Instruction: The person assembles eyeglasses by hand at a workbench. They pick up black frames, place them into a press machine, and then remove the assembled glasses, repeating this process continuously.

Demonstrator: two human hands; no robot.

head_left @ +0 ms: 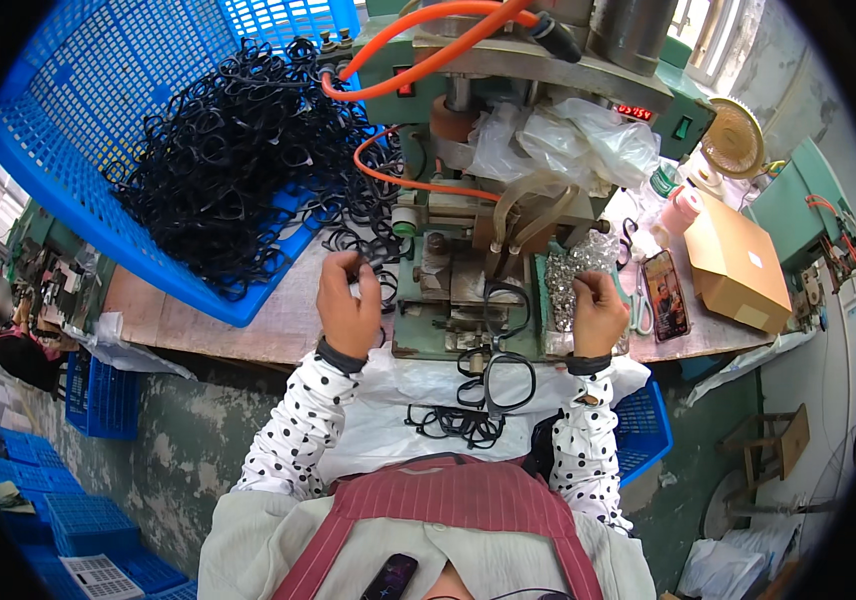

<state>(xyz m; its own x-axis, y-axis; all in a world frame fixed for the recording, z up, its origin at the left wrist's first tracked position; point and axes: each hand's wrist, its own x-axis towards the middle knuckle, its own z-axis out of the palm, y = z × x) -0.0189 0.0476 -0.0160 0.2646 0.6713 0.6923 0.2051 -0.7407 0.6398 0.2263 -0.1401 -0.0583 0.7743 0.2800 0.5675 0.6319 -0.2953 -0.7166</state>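
On the left end of the table point(173, 318), a blue plastic basket point(58, 175) bears a tangled heap of black eyeglass frames point(213, 170). To its right, near the front edge, the left hand point(348, 308) has its fingers curled beside dark frame pieces point(376, 250); I cannot tell whether they grip one. Next, at the middle of the front edge, stands a green press machine point(413, 345) with an orange hose point(413, 25); a single black frame point(506, 310) lies at its front. Below that edge, more eyeglass frames point(510, 382) lie on a white sheet point(378, 400) over the lap. Right of the machine, the right hand point(600, 315) is at a tray of small metal parts point(560, 285), its thumb and fingertips drawn together; whether they pinch a part is unclear. Farther right lie scissors point(640, 312), then a smartphone point(665, 295), and a cardboard box point(733, 255) toward the table's right end.
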